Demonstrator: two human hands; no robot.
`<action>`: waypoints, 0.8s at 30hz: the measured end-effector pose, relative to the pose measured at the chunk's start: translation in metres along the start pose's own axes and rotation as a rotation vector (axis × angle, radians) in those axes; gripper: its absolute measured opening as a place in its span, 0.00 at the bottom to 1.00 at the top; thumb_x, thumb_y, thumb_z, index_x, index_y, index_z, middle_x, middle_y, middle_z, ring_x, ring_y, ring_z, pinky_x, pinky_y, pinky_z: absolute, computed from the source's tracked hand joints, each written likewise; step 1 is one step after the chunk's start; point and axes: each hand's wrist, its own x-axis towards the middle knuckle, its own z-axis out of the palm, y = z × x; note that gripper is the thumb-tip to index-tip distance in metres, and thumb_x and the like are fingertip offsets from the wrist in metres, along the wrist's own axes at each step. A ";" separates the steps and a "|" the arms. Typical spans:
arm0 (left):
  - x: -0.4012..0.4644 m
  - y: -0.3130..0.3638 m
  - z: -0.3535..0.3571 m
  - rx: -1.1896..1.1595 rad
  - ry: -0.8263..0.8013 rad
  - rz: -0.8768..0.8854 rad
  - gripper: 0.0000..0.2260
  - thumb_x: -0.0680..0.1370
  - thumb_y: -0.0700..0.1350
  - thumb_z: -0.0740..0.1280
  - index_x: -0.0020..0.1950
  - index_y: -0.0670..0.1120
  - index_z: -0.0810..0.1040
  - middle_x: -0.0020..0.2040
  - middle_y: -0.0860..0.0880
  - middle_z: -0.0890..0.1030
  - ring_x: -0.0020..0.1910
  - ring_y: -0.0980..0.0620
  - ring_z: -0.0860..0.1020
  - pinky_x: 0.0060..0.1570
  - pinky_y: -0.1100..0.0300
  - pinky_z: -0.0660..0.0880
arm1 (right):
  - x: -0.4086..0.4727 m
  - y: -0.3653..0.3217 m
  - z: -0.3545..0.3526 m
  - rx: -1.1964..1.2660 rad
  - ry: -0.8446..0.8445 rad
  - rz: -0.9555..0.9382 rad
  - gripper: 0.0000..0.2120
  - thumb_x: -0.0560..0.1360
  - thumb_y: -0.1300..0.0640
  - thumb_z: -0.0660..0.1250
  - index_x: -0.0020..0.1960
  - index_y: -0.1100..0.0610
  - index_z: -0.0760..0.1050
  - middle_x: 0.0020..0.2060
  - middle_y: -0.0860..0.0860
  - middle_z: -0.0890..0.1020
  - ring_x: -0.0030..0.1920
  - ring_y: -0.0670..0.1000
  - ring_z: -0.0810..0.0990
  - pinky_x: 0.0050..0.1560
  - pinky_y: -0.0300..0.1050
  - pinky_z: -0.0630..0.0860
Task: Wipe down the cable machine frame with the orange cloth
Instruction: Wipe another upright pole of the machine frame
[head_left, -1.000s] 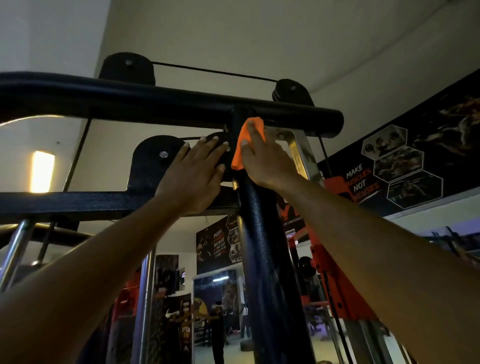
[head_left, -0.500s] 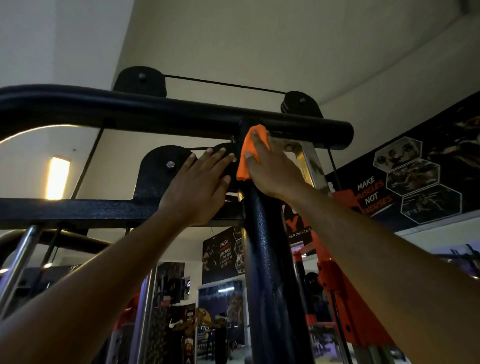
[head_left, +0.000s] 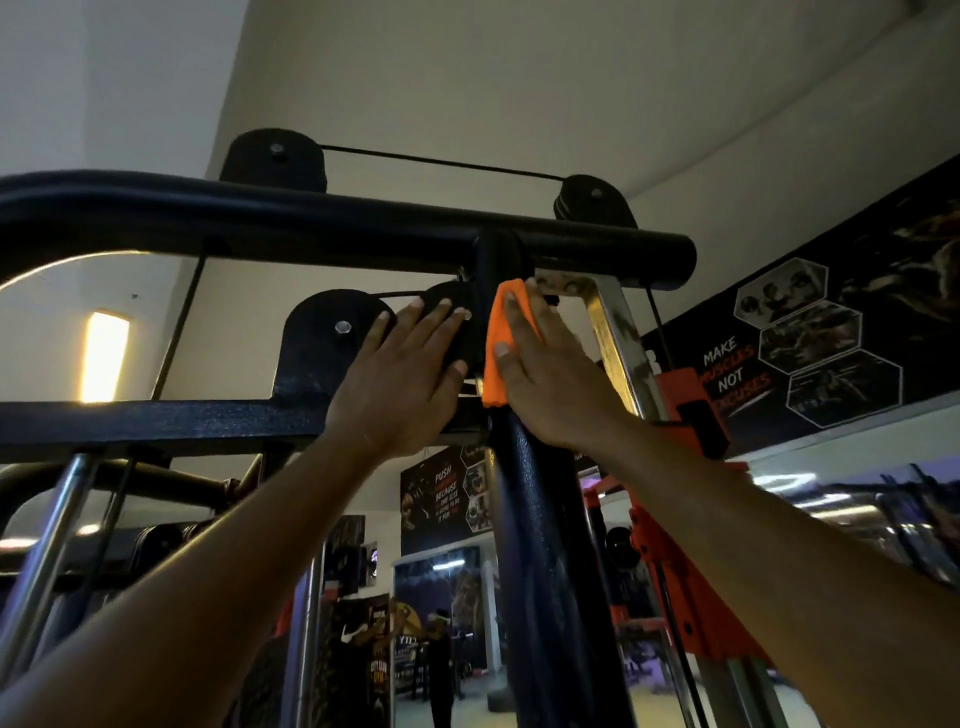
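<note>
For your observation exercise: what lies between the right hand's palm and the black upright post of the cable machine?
In the head view, the orange cloth lies between them: the right hand presses it flat against the upright post, near the top crossbar.

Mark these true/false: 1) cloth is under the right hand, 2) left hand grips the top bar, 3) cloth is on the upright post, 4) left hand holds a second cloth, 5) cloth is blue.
1) True: the right hand presses the cloth with straight fingers.
2) False: the left hand lies flat on the black pulley plates below the top bar.
3) True: the cloth sits against the upright post near its top, just under the top bar.
4) False: the left hand holds nothing.
5) False: the cloth is orange.
</note>
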 end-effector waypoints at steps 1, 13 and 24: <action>-0.003 0.002 0.000 0.007 -0.002 -0.001 0.31 0.86 0.61 0.45 0.88 0.51 0.52 0.88 0.48 0.54 0.87 0.49 0.47 0.85 0.43 0.44 | -0.022 -0.002 0.005 -0.002 0.003 -0.011 0.32 0.90 0.41 0.47 0.88 0.44 0.35 0.86 0.42 0.32 0.87 0.51 0.38 0.86 0.62 0.47; -0.055 0.025 -0.002 -0.007 -0.094 0.047 0.29 0.87 0.58 0.42 0.87 0.49 0.57 0.88 0.45 0.53 0.87 0.46 0.50 0.85 0.40 0.46 | -0.072 -0.013 0.019 -0.009 0.011 0.109 0.33 0.90 0.41 0.50 0.88 0.43 0.38 0.87 0.47 0.34 0.88 0.57 0.41 0.84 0.69 0.56; -0.128 0.045 -0.027 -0.246 -0.092 0.111 0.19 0.86 0.49 0.58 0.75 0.44 0.74 0.72 0.42 0.78 0.72 0.42 0.75 0.72 0.46 0.67 | -0.209 -0.039 0.050 -0.144 -0.008 0.129 0.33 0.90 0.43 0.51 0.88 0.43 0.36 0.87 0.48 0.34 0.88 0.56 0.36 0.87 0.65 0.45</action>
